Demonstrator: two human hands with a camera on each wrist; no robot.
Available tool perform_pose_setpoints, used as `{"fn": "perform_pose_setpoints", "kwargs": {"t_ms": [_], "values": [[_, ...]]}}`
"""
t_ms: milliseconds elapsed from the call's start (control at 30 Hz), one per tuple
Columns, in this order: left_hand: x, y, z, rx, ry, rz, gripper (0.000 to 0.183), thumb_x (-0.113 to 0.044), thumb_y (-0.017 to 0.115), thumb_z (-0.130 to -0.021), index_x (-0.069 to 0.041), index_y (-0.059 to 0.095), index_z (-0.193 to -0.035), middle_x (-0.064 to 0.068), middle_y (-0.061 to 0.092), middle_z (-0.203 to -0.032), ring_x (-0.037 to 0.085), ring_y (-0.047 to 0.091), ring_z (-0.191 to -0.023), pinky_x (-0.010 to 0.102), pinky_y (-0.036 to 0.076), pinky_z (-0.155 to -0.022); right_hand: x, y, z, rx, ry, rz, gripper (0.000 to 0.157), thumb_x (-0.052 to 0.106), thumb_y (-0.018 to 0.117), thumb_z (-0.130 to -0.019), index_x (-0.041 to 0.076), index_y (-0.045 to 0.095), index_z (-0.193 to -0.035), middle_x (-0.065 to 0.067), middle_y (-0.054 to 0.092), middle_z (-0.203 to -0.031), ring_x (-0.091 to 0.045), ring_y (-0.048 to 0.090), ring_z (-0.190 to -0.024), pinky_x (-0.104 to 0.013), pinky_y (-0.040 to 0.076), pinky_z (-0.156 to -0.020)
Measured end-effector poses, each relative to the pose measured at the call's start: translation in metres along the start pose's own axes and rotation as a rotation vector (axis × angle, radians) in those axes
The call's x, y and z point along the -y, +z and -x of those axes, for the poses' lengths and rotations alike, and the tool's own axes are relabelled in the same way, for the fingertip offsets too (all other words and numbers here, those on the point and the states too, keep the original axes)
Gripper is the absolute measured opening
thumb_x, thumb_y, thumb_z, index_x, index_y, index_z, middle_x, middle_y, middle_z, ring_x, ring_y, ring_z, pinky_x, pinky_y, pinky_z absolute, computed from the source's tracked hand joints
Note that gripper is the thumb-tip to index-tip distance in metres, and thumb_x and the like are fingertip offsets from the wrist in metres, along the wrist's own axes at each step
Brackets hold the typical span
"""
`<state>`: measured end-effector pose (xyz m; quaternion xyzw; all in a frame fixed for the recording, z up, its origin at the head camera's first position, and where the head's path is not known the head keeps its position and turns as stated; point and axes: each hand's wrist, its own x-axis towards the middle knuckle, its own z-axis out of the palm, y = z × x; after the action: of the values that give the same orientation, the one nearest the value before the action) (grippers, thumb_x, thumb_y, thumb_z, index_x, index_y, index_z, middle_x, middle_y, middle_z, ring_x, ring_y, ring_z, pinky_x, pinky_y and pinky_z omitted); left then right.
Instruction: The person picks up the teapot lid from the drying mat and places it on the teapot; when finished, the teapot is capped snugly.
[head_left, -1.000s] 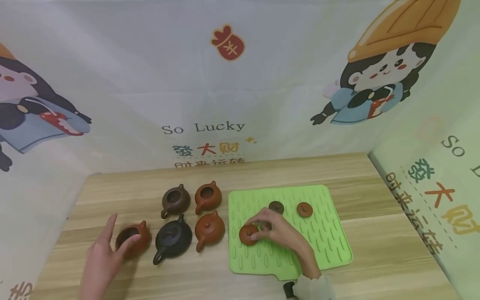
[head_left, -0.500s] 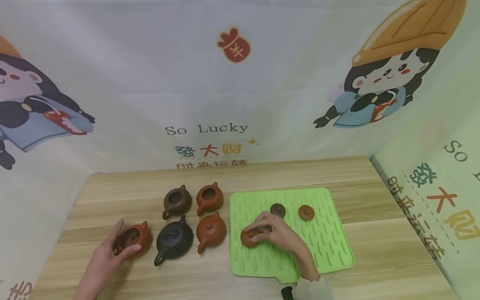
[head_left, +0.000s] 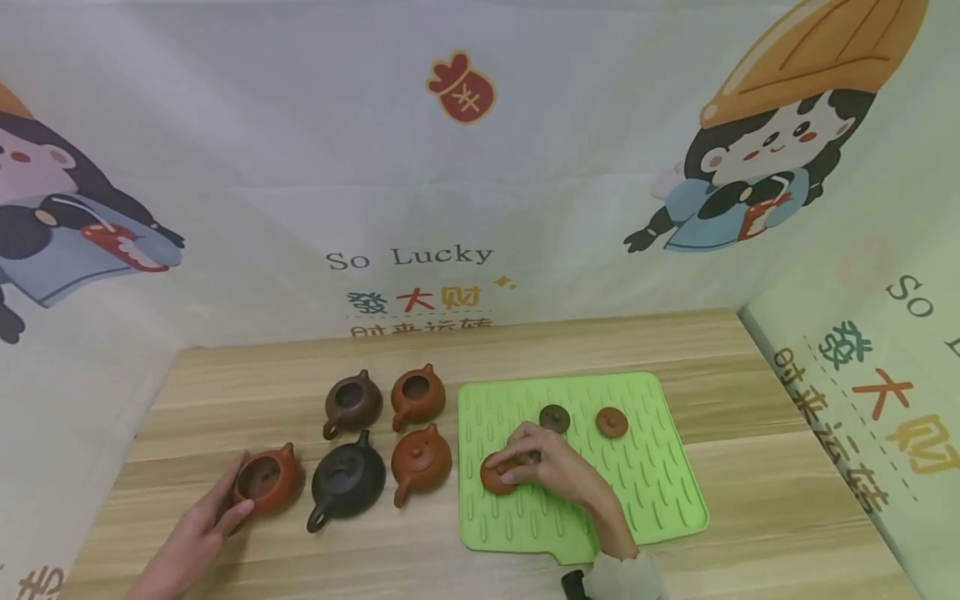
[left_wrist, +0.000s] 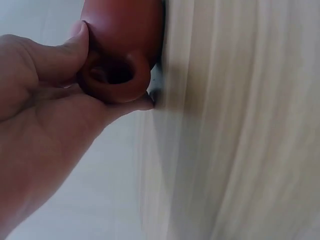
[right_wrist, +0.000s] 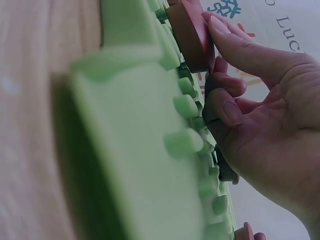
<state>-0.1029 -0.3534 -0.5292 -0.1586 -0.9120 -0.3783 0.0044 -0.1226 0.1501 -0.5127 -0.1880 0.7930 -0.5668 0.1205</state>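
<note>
Tabletop (head_left: 780,500): light wood, grain running left to right. Pale printed cloth (head_left: 600,167) rises behind its far edge and along the left and right sides. Prints on the far cloth: red money bag (head_left: 462,87) high in the middle, "So Lucky" lettering (head_left: 410,257) below it, cartoon girl (head_left: 757,200) to the right. Lettering repeats on the right-hand cloth.

Green mat (head_left: 660,492) lies on the right half, raised ridges all over, short tab on its near edge.

Hands: left hand (head_left: 202,517) grips the open red teapot (head_left: 285,490) at the left; right hand (head_left: 551,462) pinches the red lid (head_left: 492,481) at the mat's left side. Can't tell if that lid is clear of the ridges.

Between the hands: black teapot (head_left: 352,483) and orange teapot (head_left: 422,465), both lidded. Farther back, brown teapot (head_left: 370,406) and rust teapot (head_left: 432,402), both open. Dark lid (head_left: 555,418) and small orange lid (head_left: 612,422) sit on the mat's far part.
</note>
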Motion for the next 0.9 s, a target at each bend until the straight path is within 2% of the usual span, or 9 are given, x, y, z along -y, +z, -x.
{"fn": "perform_pose_setpoints", "kwargs": {"t_ms": [133, 267, 300, 367, 467, 600, 733, 833, 900], "values": [[-0.002, -0.001, 0.002, -0.014, -0.026, -0.031, 0.066, -0.007, 0.056, -0.114, 0.008, 0.025, -0.17, 0.048, 0.035, -0.159, -0.026, 0.019, -0.138, -0.007, 0.017, -0.103, 0.001, 0.0, 0.0, 0.003, -0.001, 0.0, 0.021, 0.003, 0.085, -0.092, 0.0, 0.085, -0.112, -0.011, 0.069, -0.106, -0.008, 0.057, -0.097, -0.023, 0.047, -0.085], [-0.01, -0.004, 0.001, -0.003, -0.073, -0.072, 0.064, -0.009, 0.06, -0.113, 0.011, 0.03, -0.166, 0.049, 0.04, -0.156, 0.022, 0.035, -0.153, -0.008, 0.019, -0.101, 0.002, 0.001, 0.0, 0.0, -0.02, -0.003, 0.02, 0.002, 0.084, -0.092, -0.002, 0.085, -0.112, -0.012, 0.069, -0.104, -0.006, 0.057, -0.096, -0.022, 0.048, -0.084], [-0.011, -0.004, 0.0, -0.001, -0.084, -0.08, 0.064, -0.008, 0.06, -0.113, 0.012, 0.031, -0.166, 0.049, 0.041, -0.155, 0.024, 0.037, -0.153, -0.008, 0.019, -0.1, 0.002, 0.001, 0.0, -0.001, -0.027, 0.0, 0.02, 0.002, 0.084, -0.092, -0.002, 0.085, -0.112, -0.013, 0.069, -0.104, -0.006, 0.057, -0.095, -0.022, 0.048, -0.084], [-0.015, -0.005, -0.001, 0.013, -0.111, -0.093, 0.064, -0.008, 0.061, -0.112, 0.013, 0.032, -0.165, 0.048, 0.042, -0.155, 0.054, 0.043, -0.146, -0.008, 0.018, -0.099, 0.001, 0.001, 0.0, -0.005, -0.034, 0.007, 0.019, 0.003, 0.084, -0.093, -0.002, 0.085, -0.111, -0.012, 0.068, -0.103, -0.005, 0.056, -0.094, -0.022, 0.048, -0.083], [-0.02, -0.006, -0.003, 0.033, -0.14, -0.082, 0.064, -0.008, 0.06, -0.113, 0.015, 0.03, -0.164, 0.049, 0.04, -0.156, 0.07, 0.042, -0.141, -0.007, 0.016, -0.099, 0.001, 0.001, 0.0, -0.013, -0.044, 0.014, 0.019, 0.003, 0.084, -0.092, -0.001, 0.085, -0.111, -0.012, 0.068, -0.102, -0.005, 0.056, -0.094, -0.022, 0.048, -0.083], [-0.026, -0.008, -0.005, 0.065, -0.191, -0.064, 0.066, -0.01, 0.059, -0.114, 0.014, 0.027, -0.166, 0.048, 0.036, -0.159, 0.071, 0.038, -0.144, 0.002, 0.027, -0.11, 0.004, 0.001, 0.0, -0.034, -0.053, 0.005, 0.019, 0.003, 0.084, -0.092, -0.001, 0.085, -0.111, -0.011, 0.067, -0.101, -0.006, 0.054, -0.091, -0.022, 0.047, -0.081], [-0.026, -0.01, -0.006, 0.093, -0.234, -0.058, 0.068, -0.014, 0.058, -0.115, 0.013, 0.024, -0.167, 0.046, 0.033, -0.162, 0.07, 0.035, -0.147, 0.038, 0.039, -0.122, 0.008, 0.001, 0.0, -0.051, -0.058, -0.004, 0.019, 0.002, 0.084, -0.092, -0.001, 0.085, -0.111, -0.012, 0.067, -0.101, -0.006, 0.054, -0.09, -0.021, 0.046, -0.08], [-0.024, -0.01, -0.006, 0.091, -0.235, -0.053, 0.068, -0.014, 0.058, -0.115, 0.013, 0.024, -0.167, 0.046, 0.033, -0.162, 0.07, 0.036, -0.147, 0.033, 0.041, -0.122, 0.009, 0.002, -0.001, -0.059, -0.058, 0.002, 0.019, 0.003, 0.085, -0.092, -0.001, 0.085, -0.111, -0.011, 0.067, -0.101, -0.006, 0.055, -0.09, -0.021, 0.046, -0.08], [-0.022, -0.01, -0.004, 0.091, -0.235, -0.048, 0.068, -0.015, 0.058, -0.115, 0.012, 0.024, -0.167, 0.047, 0.034, -0.162, 0.07, 0.036, -0.146, 0.02, 0.04, -0.119, 0.01, 0.003, -0.002, -0.071, -0.057, 0.02, 0.018, 0.003, 0.085, -0.092, 0.0, 0.086, -0.11, -0.011, 0.068, -0.1, -0.006, 0.055, -0.09, -0.022, 0.046, -0.08]]}}
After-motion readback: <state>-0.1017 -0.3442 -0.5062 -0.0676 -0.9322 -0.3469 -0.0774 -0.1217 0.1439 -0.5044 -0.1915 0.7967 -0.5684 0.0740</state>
